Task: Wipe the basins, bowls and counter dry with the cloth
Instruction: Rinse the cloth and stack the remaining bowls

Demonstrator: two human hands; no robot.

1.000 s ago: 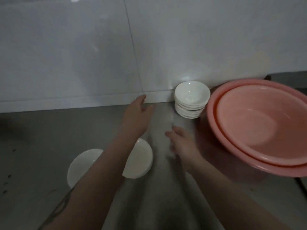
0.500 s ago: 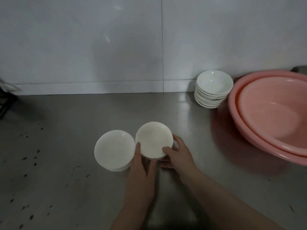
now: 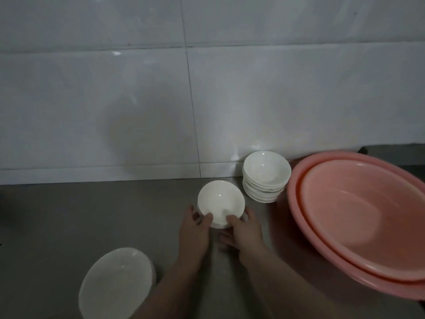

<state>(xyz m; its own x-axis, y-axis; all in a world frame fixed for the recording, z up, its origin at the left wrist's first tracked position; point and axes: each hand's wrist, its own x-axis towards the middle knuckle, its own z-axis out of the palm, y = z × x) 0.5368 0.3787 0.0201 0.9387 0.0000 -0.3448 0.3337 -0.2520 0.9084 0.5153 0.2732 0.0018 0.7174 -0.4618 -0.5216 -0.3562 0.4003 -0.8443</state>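
Both hands (image 3: 195,231) (image 3: 245,231) grip the small bowl (image 3: 220,202); the bowl stack (image 3: 265,176) sits just right, by the desk's back edge.

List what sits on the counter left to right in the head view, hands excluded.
Lone white bowl at the near left → white bowl held in both hands → stack of white bowls by the wall → nested pink basins at right.

Pale glossy wall tiles (image 3: 138,100) with dark grout lines (image 3: 190,107) behind, faint highlights on them.
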